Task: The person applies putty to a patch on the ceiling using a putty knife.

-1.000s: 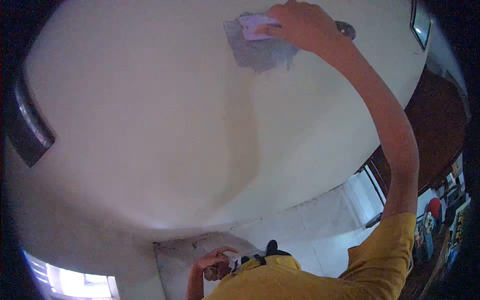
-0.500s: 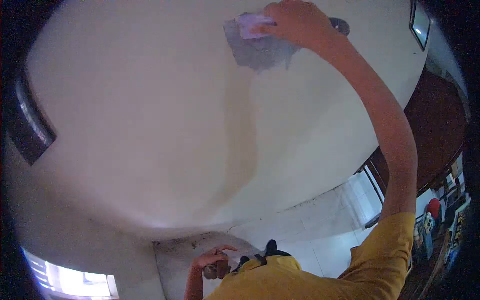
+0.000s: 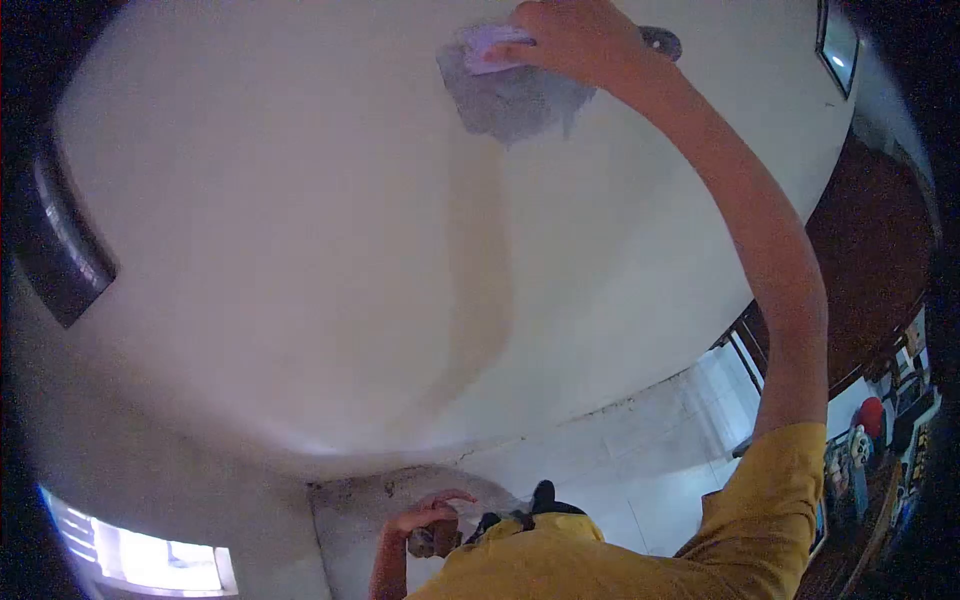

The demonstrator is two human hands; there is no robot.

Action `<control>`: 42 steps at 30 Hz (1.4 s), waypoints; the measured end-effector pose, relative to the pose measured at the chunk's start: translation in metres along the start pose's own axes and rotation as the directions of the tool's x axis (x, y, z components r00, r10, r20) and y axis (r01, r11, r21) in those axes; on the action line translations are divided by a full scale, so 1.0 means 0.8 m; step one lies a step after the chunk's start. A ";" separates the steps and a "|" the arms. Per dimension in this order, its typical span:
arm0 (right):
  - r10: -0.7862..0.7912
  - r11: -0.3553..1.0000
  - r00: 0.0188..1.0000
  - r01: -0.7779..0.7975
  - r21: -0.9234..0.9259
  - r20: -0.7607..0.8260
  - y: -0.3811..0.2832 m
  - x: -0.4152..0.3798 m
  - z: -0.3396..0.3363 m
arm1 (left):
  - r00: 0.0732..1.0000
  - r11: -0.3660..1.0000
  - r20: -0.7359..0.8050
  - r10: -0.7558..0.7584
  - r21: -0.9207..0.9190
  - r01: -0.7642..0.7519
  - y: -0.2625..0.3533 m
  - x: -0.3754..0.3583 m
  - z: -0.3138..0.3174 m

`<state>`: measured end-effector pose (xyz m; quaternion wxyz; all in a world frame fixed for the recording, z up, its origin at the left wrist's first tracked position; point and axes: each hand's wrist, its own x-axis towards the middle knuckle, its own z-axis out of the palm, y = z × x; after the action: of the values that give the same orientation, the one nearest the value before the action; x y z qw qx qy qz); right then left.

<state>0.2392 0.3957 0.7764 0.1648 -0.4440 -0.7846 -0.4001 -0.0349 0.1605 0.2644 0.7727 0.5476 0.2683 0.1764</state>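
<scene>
My right hand (image 3: 580, 45) is raised against the pale wall, closed around a putty knife. The knife's dark handle end (image 3: 662, 43) sticks out to the right behind the wrist, and its lilac-looking blade (image 3: 497, 50) lies at the grey patch (image 3: 520, 105) on the wall. Low down beside my body is my left hand (image 3: 430, 513), its fingers curled over a brownish, rounded thing (image 3: 436, 540) with one finger stretched out. What that thing is stays too dim to tell.
The wall (image 3: 330, 230) fills most of the view. A dark curved fixture (image 3: 70, 240) is at left, a framed panel (image 3: 838, 48) at upper right. Below are a bright window (image 3: 150, 560) and the tiled floor (image 3: 610, 480). A cluttered shelf (image 3: 905, 430) stands at right.
My right hand has shifted slightly left and up with the putty knife, and the grey patch's left edge looks a little different. My left hand stays about where it was.
</scene>
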 end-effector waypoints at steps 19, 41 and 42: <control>0.036 0.999 0.998 -0.037 -0.020 -0.052 0.010 -0.002 -0.001 | 1.000 0.991 0.011 0.005 -0.132 -0.004 -0.003 0.011 0.012; 0.103 0.995 0.993 -0.104 -0.008 -0.055 0.040 -0.002 -0.006 | 0.980 0.986 -0.117 -0.162 -0.050 0.157 0.006 0.026 0.013; 0.091 0.996 0.995 -0.091 0.006 -0.041 0.041 -0.007 -0.006 | 0.981 0.985 -0.095 -0.169 -0.054 0.164 0.006 0.027 0.016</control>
<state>0.2688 0.3982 0.7914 0.2000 -0.4707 -0.7608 -0.3997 -0.0096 0.1647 0.2676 0.7828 0.4958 0.3472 0.1445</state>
